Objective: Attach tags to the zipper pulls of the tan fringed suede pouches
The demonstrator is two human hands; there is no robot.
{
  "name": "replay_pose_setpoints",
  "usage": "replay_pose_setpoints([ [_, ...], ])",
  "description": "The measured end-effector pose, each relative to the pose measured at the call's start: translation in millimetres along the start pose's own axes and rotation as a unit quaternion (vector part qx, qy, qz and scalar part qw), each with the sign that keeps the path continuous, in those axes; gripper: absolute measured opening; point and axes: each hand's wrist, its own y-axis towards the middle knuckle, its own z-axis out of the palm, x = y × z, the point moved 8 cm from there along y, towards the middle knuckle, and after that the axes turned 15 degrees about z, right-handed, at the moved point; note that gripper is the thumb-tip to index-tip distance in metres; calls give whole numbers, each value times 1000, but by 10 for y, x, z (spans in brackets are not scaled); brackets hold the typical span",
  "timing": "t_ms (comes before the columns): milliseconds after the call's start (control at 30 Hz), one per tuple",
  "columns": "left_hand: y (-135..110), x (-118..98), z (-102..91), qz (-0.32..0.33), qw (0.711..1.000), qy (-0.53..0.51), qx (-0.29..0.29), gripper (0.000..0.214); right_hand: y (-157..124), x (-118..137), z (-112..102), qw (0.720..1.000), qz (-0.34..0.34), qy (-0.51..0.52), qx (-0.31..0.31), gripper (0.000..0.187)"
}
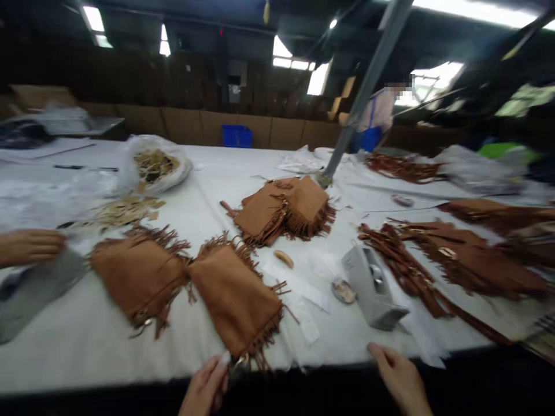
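My left hand (pixel 206 386) is pinched at the near corner of a brown fringed bag (pixel 234 297), beside a metal fitting (pixel 241 363). The bag lies flat on the white table, with fringe along its far and near edges. My right hand (pixel 401 375) hovers at the table's front edge, fingers partly stretched and holding nothing I can see. It is nearest to a grey tape dispenser (pixel 368 286). Left of the bag lies a second brown fringed bag (pixel 139 271).
Several fringed bags (pixel 281 208) lie stacked farther back. Brown straps (pixel 407 271) and more fringed pieces (pixel 472 254) cover the right side. Another person's hand (pixel 32 247) is above a grey piece at left. A plastic bag (pixel 182 167) and a metal post (pixel 368 86) stand behind.
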Motion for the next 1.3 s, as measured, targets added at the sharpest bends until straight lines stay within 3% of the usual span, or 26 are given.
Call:
replay_pose_setpoints([
  [33,24,54,-2,0,1000,-2,3,51,-162,208,213,998,-39,8,53,44],
  [67,57,33,28,44,999,-10,29,51,-371,453,450,989,-84,12,120,44],
  [133,83,-3,1,103,994,16,34,50,-893,937,919,950,-157,11,269,44],
  [200,63,-79,-25,149,986,71,30,46,-1405,1336,1261,905,-207,19,371,43],
  [267,15,-170,-41,183,973,137,22,39,-1777,1590,1524,869,-223,33,441,42],
  [367,-59,-287,-41,225,951,213,15,30,-2039,1749,1834,835,-224,46,500,43],
  [533,-111,-336,-33,273,911,310,10,24,-2066,1774,2147,831,-233,-6,505,42],
  [700,-131,-332,-13,311,874,372,-4,23,-2040,1810,2208,852,-233,-76,462,40],
  [867,-125,-320,14,329,856,398,-6,21,-1978,1725,2272,875,-181,-150,422,40],
  [1067,-108,-193,-33,319,877,357,-40,33,-1942,1636,2385,876,-125,-146,442,38],
  [1167,-107,-191,-27,330,888,319,-26,38,-1923,1621,2427,876,-109,-140,449,36],
  [1300,-59,-289,-41,282,932,227,-6,26,-1925,1560,2479,855,-55,-108,504,37],
])
